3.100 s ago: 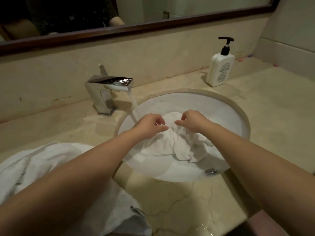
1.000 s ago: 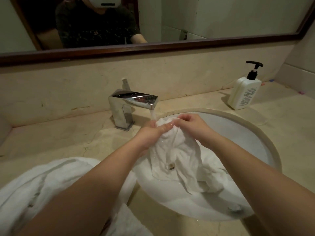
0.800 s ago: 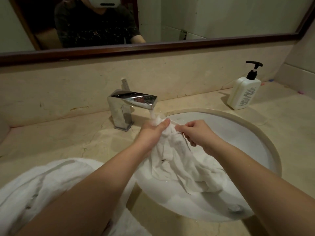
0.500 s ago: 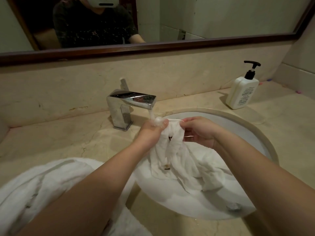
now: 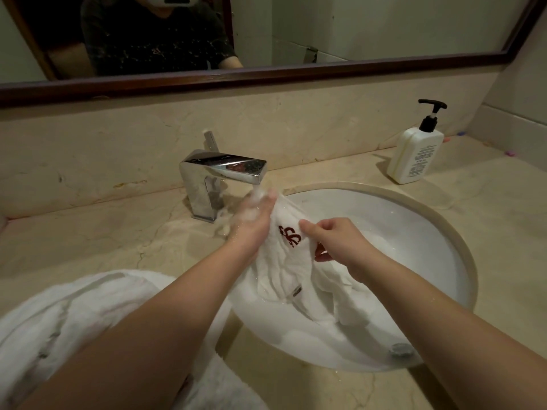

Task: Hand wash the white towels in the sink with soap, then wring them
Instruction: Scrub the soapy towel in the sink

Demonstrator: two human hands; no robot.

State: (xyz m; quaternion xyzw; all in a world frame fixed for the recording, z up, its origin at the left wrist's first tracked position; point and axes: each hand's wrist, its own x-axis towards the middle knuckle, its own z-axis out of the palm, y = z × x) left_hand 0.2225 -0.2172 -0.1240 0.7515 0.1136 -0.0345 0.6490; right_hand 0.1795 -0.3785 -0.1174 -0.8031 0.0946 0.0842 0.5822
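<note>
One white towel [image 5: 284, 270] hung over the sink [image 5: 429, 232], its top edge under the tap [image 5: 225, 170]. The left hand [image 5: 254, 217] gripped that foamy edge; the right hand [image 5: 331, 238] pinched the cloth beside a red emblem. Spreading the cloth through the stream would probably rinse best. Another towel [image 5: 74, 321] lay on the surface [image 5: 88, 232].

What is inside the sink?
Inside the sink hangs a wet white towel, gripped by the left hand and right hand. The towel covers much of the bowl's bottom, so what lies beneath is hidden.
</note>
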